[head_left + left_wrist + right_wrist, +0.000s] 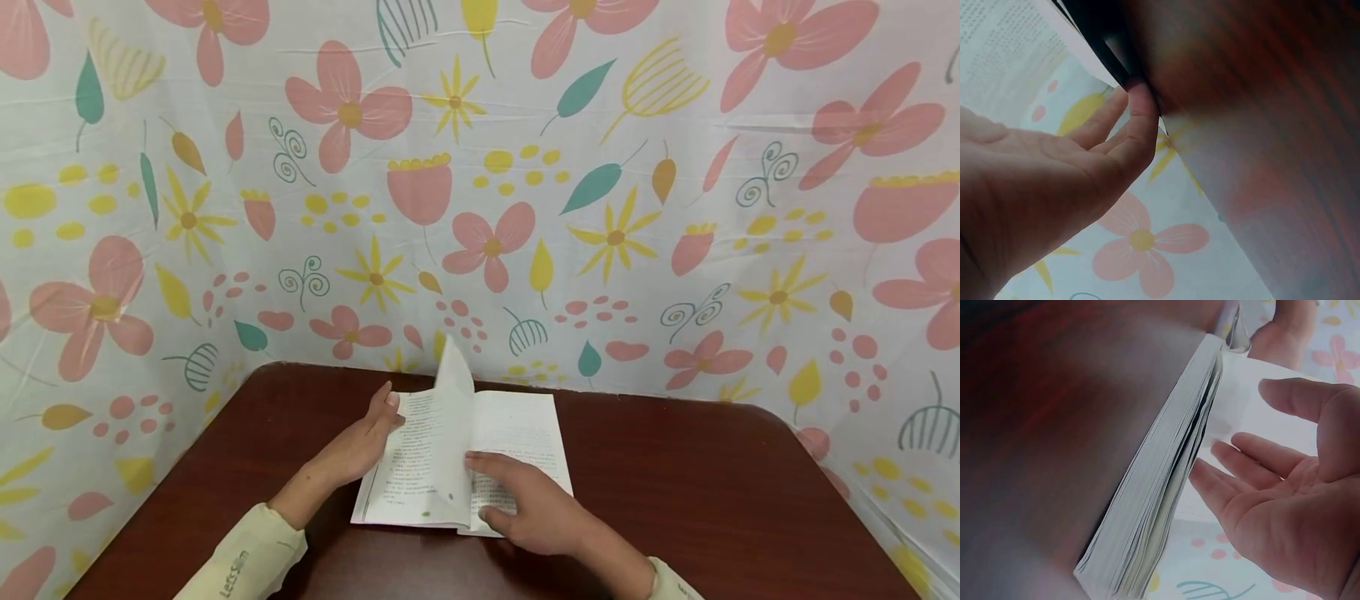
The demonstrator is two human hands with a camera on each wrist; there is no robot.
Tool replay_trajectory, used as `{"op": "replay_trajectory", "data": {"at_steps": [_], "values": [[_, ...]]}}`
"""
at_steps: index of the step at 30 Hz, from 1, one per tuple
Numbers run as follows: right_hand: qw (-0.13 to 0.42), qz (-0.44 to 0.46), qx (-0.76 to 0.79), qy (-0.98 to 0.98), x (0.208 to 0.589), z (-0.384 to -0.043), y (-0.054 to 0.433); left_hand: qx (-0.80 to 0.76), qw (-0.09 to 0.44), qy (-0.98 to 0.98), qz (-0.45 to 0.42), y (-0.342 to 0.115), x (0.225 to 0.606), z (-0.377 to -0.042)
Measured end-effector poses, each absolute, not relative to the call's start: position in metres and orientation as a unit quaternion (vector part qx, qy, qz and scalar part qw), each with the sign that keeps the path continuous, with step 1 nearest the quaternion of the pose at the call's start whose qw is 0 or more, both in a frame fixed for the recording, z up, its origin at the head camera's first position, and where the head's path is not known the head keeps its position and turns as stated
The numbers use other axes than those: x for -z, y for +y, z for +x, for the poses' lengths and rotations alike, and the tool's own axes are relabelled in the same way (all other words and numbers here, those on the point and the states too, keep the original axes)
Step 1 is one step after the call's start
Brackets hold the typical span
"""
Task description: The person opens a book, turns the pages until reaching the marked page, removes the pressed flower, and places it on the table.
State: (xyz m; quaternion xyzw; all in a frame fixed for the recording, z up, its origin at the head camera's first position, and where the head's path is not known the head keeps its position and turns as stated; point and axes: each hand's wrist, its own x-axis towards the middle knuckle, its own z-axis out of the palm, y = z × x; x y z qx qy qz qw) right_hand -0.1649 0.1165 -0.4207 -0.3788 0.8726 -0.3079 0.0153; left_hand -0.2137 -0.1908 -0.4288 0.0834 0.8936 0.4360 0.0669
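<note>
An open book (519, 415) with printed text lies on the table, and one leaf (453, 433) stands up near its middle fold, its top curving above the book. At the book's left edge my left hand (358, 443) holds the margin, thumb over the page; the left wrist view shows fingertips (1141, 100) at that edge. My right hand (536, 507) reaches over the lower right page, fingers loosely extended, a fingertip beside the raised leaf. In the right wrist view the thick page block (1154, 481) runs past the spread fingers and thumb.
The dark reddish-brown table (690, 492) has rounded back corners. Behind and at both sides hangs a white floral sheet (645, 317), close against the table's back edge.
</note>
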Motion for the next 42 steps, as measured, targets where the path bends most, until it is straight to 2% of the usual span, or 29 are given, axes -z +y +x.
{"op": "replay_trajectory", "data": {"at_steps": [10, 21, 26, 42], "values": [[0.035, -0.393, 0.235, 0.888, 0.422, -0.164, 0.109, -0.424, 0.054, 0.902, 0.063, -0.192, 0.427, -0.215], [0.017, -0.377, 0.163, 0.912, 0.422, -0.164, 0.109, -0.282, 0.028, 0.94, 0.19, -0.19, 0.434, -0.208], [0.018, -0.384, 0.158, 0.909, 0.421, -0.166, 0.11, -0.269, 0.04, 0.939, 0.212, -0.191, 0.432, -0.207], [-0.009, -0.473, 0.154, 0.868, 0.416, -0.171, 0.12, -0.253, 0.064, 0.945, 0.199, -0.189, 0.428, -0.205]]}}
